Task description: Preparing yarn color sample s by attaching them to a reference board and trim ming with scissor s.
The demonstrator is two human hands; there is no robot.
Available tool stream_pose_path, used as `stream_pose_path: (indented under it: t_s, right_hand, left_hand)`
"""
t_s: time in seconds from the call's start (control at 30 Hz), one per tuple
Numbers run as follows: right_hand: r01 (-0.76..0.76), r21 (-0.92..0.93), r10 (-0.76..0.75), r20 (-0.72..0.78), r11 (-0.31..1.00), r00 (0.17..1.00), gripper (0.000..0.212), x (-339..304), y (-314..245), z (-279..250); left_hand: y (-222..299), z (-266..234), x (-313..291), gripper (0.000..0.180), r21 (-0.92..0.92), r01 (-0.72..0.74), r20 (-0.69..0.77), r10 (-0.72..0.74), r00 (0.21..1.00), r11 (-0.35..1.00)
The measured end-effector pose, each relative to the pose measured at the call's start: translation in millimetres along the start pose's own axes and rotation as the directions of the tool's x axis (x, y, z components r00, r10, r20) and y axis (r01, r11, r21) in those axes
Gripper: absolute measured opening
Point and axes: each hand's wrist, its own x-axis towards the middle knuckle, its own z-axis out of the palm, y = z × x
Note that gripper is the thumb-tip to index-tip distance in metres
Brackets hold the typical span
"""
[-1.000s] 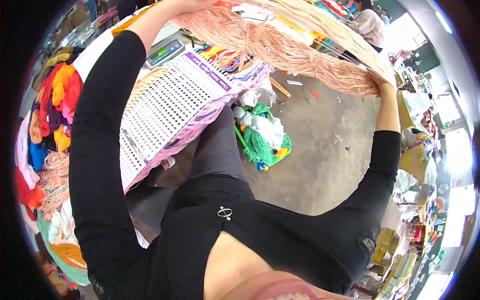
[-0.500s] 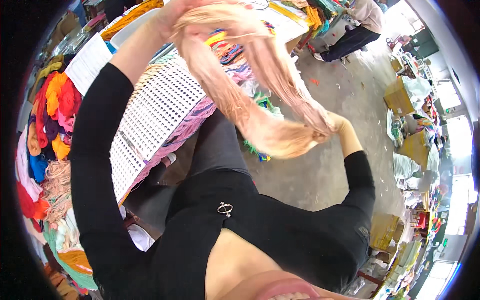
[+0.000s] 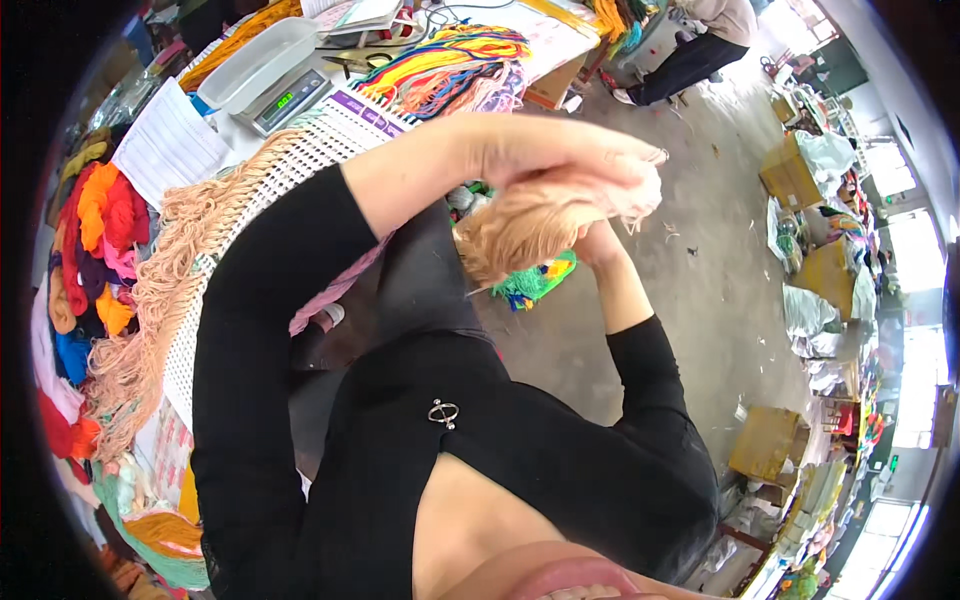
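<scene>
Peach yarn skein (image 3: 525,232), one — bunched in mid-air above the floor (image 3: 690,330), right of the worktable. Left hand (image 3: 595,165): laid across the top of the skein, forearm crossing from the left; the fingers are blurred and partly hidden, so how far they are closed cannot be told. Right hand (image 3: 600,245): below, apparently closed round the skein's underside, fingertips hidden. On the worktable: perforated white card (image 3: 325,128), peach strands (image 3: 205,225) along its edge; digital scale (image 3: 287,102) with green readout; translucent plastic tray (image 3: 262,65); scissors (image 3: 362,62); multicoloured yarn hanks (image 3: 465,60) — yellow, red, blue.
</scene>
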Motion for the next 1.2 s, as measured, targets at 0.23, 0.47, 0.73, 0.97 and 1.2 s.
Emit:
stream_pose_path:
  t_s: [0.23,0.47,0.73,0.97,1.2]
  right_hand:
    - [0.063,0.52,-0.113,0.064,0.852,0.992,0.064,21.4,-24.9,-113.1]
    - [0.235,-0.244,-0.289,-0.216,0.941,0.933,0.048,44.8,-50.9,-147.6]
    - [0.421,0.482,-0.488,0.016,0.769,0.873,0.092,50.3,-125.0,-99.1]
    - [0.215,0.685,-0.364,0.079,0.696,0.928,0.09,59.7,-103.2,26.8]
    - [0.107,0.652,-0.334,0.235,0.751,0.913,0.092,64.8,-81.0,83.4]
  left_hand:
    - [-16.3,-9.7,-64.0,0.069,-0.145,-0.165,-0.179,0.138,0.974,0.975]
    - [-39.7,2.4,-83.5,0.066,-0.132,-0.124,-0.256,0.087,0.963,0.983]
    - [-86.2,-4.0,-77.0,0.038,0.748,0.058,-0.247,0.195,0.949,0.662]
    - [-58.8,-2.4,-57.7,0.026,0.803,0.178,-0.549,0.591,0.591,0.569]
    - [-67.1,-16.3,-56.0,0.017,0.776,0.272,-0.631,0.679,0.377,0.57]
